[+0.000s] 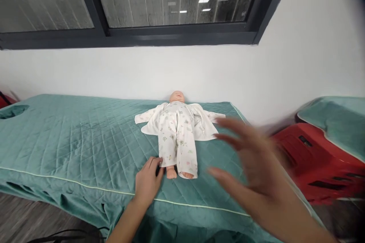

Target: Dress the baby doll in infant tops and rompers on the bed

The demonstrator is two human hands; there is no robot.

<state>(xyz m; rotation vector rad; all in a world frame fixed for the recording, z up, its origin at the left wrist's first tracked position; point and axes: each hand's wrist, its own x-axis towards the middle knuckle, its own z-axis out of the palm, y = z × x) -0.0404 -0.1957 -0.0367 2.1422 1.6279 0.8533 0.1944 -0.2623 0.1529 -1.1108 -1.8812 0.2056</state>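
Note:
A baby doll lies on its back with its head near the wall. White printed baby trousers cover its body and legs, and both feet show below the cuffs. Beneath it a white baby jacket is spread, its front panels and sleeves out to both sides. At the cuff on the left of the picture, my left hand pinches the trouser hem between thumb and fingers. My right hand, blurred by motion, is raised to the right of the doll, fingers apart and nothing in it.
A green quilted cover lies over the bed, which stands against a white wall below a dark-framed window. On the right, a red plastic object stands beside the bed, with green fabric on it.

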